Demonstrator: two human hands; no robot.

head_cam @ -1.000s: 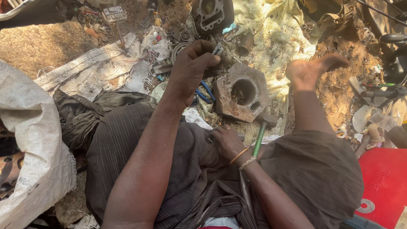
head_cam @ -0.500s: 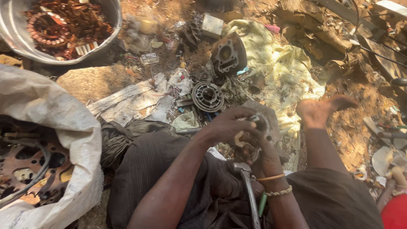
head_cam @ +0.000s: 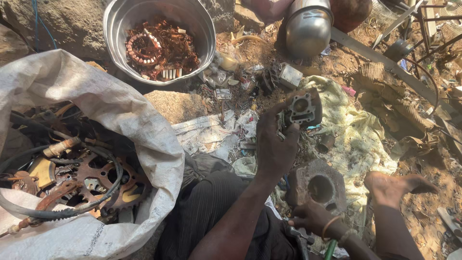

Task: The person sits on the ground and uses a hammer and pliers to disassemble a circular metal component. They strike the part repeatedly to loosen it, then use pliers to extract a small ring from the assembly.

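Holding up a small engine cylinder (head_cam: pixel 304 110) in the left hand (head_cam: pixel 275 144), just right of centre frame, fingers clamped round its finned side with the bore facing the camera, well clear of the ground. Right hand (head_cam: pixel 312 217) low in the frame, fingers curled shut on a metal tool (head_cam: pixel 301 238); can't tell what kind, too much of it hidden. Sitting just above that hand: a bigger grey cylinder block (head_cam: pixel 320 185) with a round bore, on a yellowish cloth (head_cam: pixel 358 139), bare foot (head_cam: pixel 390 185) just beside it on the right.

Looks like the checking-over stage of stripping scrap, going by the steel basin (head_cam: pixel 115 29) of copper windings at upper left and the white sack (head_cam: pixel 144 125) of rusty sprockets (head_cam: pixel 103 180) at the left edge. Any further handling probably calls for a firm one-handed grip on that cylinder, being chunky and awkward, and for keeping the tool clear of the foot.
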